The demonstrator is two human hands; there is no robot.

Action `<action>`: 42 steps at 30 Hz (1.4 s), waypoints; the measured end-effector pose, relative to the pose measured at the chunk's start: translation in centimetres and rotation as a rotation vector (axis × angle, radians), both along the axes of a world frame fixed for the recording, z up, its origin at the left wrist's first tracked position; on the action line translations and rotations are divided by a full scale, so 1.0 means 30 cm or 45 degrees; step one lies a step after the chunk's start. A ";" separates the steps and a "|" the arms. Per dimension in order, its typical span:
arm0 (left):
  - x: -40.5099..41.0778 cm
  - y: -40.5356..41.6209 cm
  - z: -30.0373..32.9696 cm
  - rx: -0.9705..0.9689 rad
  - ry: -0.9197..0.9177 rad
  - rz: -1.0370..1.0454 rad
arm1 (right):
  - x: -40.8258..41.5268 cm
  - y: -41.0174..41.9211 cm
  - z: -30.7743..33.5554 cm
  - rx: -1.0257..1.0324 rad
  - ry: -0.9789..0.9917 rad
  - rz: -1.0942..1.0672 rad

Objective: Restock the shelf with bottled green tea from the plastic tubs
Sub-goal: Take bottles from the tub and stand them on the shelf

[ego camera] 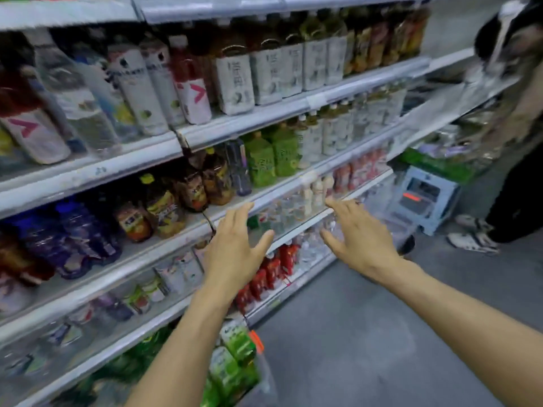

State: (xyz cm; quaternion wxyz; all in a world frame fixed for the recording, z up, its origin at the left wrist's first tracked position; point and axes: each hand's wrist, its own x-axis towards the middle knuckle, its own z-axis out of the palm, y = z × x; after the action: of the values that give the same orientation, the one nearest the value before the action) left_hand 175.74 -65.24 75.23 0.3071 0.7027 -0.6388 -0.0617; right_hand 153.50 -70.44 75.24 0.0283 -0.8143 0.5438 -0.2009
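**Desk editor:** Nearest the lens, what have we got?

**Photographer:** Green-labelled tea bottles (235, 365) at the bottom centre of the frame, standing packed in a clear plastic tub (266, 386) with an orange tab at its rim. Two bare forearms rise over them toward the drinks shelving (205, 136).

**Desk editor:** And the hands?

**Photographer:** Both empty. Left hand (235, 248) and right hand (355, 242) sit mid-frame, fingers straight and spread wide, palms turned toward each other, near the shelf edges but gripping nothing.

**Desk editor:** Where does the tea belong?

**Photographer:** My read: beside the green-labelled bottles on the shelf (269, 160), just above centre, between dark bottles on their left and white-labelled ones on their right.

**Desk editor:** How should the step be done well?

**Photographer:** Judging by the empty hands, a fresh pick-up from the tub comes next. Grip each bottle round the body, keep it upright, set labels forward, and slide it in without knocking its neighbours.

**Desk editor:** Describe the product.

**Photographer:** Bright green wrap; motion blur hides the print. Another person (511, 118) stands at the right edge, near a pale blue crate (423, 198) on the floor.
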 end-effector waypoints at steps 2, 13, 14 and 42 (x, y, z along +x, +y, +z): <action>-0.087 -0.059 -0.055 0.072 0.009 -0.066 | -0.109 -0.033 -0.060 0.101 0.023 -0.071; -0.257 -0.394 -0.386 0.411 0.058 -0.138 | -0.397 -0.334 -0.339 0.494 0.136 -0.299; -0.254 -0.423 -0.421 0.442 0.070 -0.123 | -0.399 -0.370 -0.363 0.527 0.148 -0.296; 0.214 0.269 -1.043 1.180 0.563 0.755 | 0.233 -0.269 -0.901 1.078 0.424 0.371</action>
State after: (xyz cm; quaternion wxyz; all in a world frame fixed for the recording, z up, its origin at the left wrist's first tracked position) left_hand 182.15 -57.17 43.93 0.0982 0.8826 -0.2424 -0.3908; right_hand 160.50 -78.51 48.20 0.2979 -0.8200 0.4552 0.1778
